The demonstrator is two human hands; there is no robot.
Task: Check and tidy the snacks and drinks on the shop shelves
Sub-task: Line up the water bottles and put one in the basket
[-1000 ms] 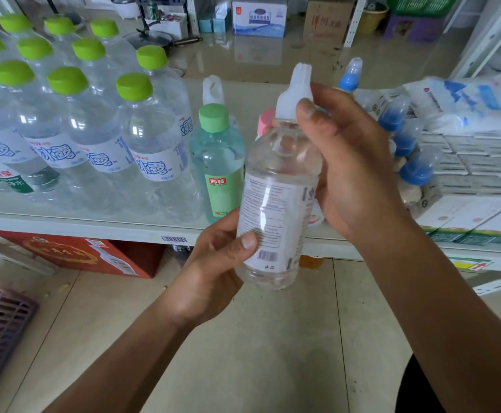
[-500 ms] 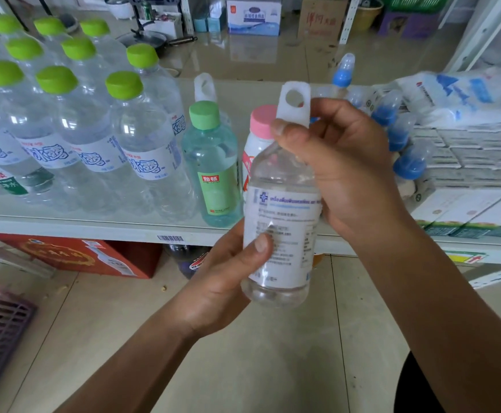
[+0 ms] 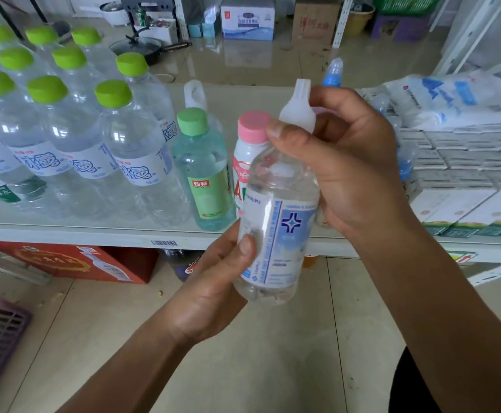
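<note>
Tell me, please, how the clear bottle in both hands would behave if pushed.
The clear bottle looks nearly full, so probably heavy for its size. Its smooth round wall would likely roll if laid down. The tall white cap raises its top, so upright it might tip when nudged.

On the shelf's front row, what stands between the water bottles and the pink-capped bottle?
One green-tinted bottle with a green cap; the head view shows it plainly.
</note>
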